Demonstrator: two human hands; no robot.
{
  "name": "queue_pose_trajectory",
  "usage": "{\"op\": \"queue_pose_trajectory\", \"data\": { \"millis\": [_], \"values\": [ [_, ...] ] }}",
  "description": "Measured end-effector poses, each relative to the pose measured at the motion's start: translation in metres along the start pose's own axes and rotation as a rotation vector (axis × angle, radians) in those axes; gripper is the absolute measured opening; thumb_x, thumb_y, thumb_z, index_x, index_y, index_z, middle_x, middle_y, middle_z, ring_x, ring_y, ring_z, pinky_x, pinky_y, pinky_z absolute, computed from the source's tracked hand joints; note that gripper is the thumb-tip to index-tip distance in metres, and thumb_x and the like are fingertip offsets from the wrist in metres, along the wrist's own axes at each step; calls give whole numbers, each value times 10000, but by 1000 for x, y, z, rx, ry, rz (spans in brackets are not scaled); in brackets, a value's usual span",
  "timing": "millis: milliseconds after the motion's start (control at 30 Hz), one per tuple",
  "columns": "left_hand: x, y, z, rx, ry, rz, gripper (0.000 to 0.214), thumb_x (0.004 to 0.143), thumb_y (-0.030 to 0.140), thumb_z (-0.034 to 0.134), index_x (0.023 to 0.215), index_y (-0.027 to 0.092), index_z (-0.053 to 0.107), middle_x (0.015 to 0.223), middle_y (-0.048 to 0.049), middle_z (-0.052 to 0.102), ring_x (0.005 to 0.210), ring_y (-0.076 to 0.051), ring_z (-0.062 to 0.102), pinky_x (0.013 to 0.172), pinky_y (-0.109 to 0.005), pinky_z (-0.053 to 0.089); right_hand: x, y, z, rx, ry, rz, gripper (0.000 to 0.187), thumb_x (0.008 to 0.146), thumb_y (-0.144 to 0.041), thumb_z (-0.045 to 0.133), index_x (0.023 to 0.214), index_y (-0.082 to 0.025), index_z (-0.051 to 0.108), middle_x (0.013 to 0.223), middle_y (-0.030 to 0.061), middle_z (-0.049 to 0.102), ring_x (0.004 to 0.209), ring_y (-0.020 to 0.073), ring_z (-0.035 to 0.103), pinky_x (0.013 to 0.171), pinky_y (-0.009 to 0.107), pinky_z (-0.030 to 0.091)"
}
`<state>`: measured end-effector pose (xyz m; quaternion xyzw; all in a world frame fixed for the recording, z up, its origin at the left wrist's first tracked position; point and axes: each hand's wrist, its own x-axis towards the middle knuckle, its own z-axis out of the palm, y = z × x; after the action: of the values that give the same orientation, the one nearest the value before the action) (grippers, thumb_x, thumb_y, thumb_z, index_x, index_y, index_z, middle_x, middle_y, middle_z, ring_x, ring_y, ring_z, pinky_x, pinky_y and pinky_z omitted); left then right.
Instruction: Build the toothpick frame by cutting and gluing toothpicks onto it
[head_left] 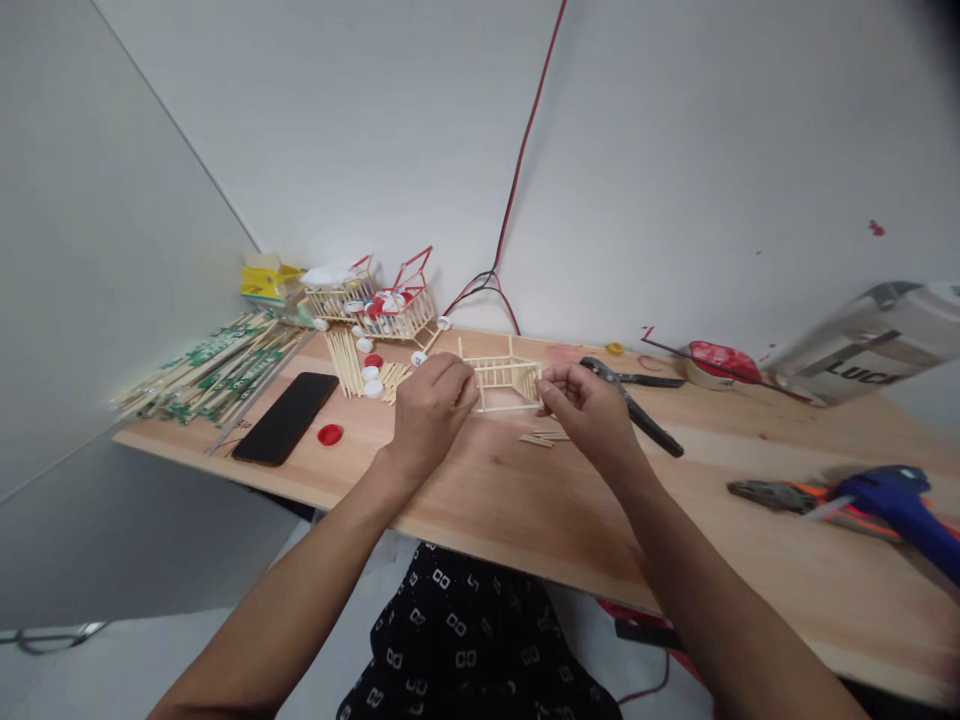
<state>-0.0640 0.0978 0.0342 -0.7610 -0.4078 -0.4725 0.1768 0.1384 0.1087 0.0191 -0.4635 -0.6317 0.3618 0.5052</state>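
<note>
A small openwork frame of thin wooden sticks is held between my two hands above the table. My left hand pinches its left end with the fingers closed. At the right end, the thumb and fingers of my right hand close on the frame. A few loose short sticks lie on the wood just below it. Left of my left hand are a row of cut sticks, white bottle caps and a red cap.
Two stick baskets stand at the back left beside wrapped chopsticks and a phone. Rightward lie a black-handled cutting tool, pliers, a blue glue gun, a red-topped tub and a large container.
</note>
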Motion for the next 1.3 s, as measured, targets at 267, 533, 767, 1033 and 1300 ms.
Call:
{"op": "queue_pose_trajectory", "data": {
  "millis": [267,533,767,1033,1300],
  "values": [
    [-2,-1,1,-19,-4,-9,172,859,73,488,763,172,592,749,-41,622,731,-150,572,697,-275,462,0,0,0,25,2,6,202,806,-370,633,835,-176,586,710,0,603,612,124,607,620,282,562],
    [-1,-3,0,-48,-2,-14,159,886,92,492,798,165,603,783,-47,642,747,-148,595,700,-265,475,0,2,-1,29,10,3,219,802,-387,636,835,-175,589,722,3,605,619,124,611,625,285,575],
    [-2,-7,-6,-68,-95,-6,138,930,157,497,912,159,634,885,-77,680,844,-170,630,752,-294,502,2,1,-2,30,33,7,205,794,-374,634,820,-177,587,715,2,604,618,122,605,616,280,578],
    [1,-5,-6,-18,-114,3,137,909,134,503,843,163,620,823,-64,665,781,-161,604,713,-277,471,0,1,-2,20,22,-6,197,803,-369,631,825,-177,595,713,5,611,619,124,610,619,281,579],
    [-1,-5,2,37,-46,35,165,882,99,481,791,164,602,773,-54,643,740,-157,586,699,-271,457,0,-4,-1,21,27,8,197,790,-367,639,814,-177,594,698,3,606,612,125,606,614,289,584]
  ]
}}
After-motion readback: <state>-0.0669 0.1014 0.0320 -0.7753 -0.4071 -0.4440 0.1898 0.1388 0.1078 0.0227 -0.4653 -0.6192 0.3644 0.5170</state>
